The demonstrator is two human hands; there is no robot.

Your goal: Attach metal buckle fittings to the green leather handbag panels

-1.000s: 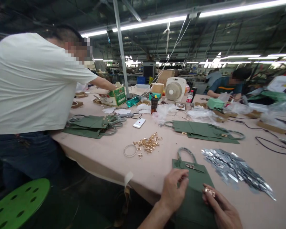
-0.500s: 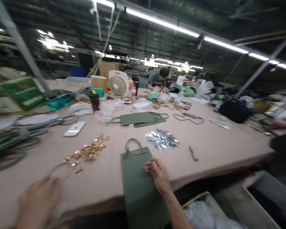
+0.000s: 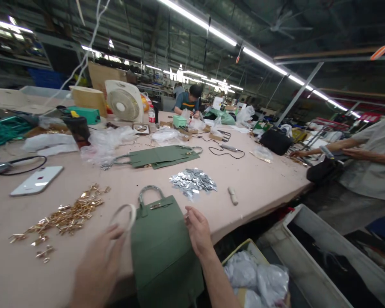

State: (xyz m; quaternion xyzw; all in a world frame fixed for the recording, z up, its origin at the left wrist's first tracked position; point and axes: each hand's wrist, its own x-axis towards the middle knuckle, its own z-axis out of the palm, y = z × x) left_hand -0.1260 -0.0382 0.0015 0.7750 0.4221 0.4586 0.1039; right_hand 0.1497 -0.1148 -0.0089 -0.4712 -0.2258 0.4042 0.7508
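Note:
My left hand, blurred by motion, grips a pale looped strip that stands up from its fingers just left of the green bag panel. That panel lies over the table's front edge, with a curved green handle and a small metal fitting at its top end. My right hand rests at the panel's right edge, thumb and fingers pinched together; what sits between them is too small to make out. To the left of the panel is a heap of gold metal fittings; beyond it, flat silver metal pieces.
A second green bag panel lies farther back. A white phone, fan and dark cup stand left. At right are a small roll, a corded tool, bins below, and a co-worker's arms.
My left hand has moved right with the looped strip, from beside the gold fittings to the panel's left edge. The view has turned right. My right hand stays at the panel's right edge.

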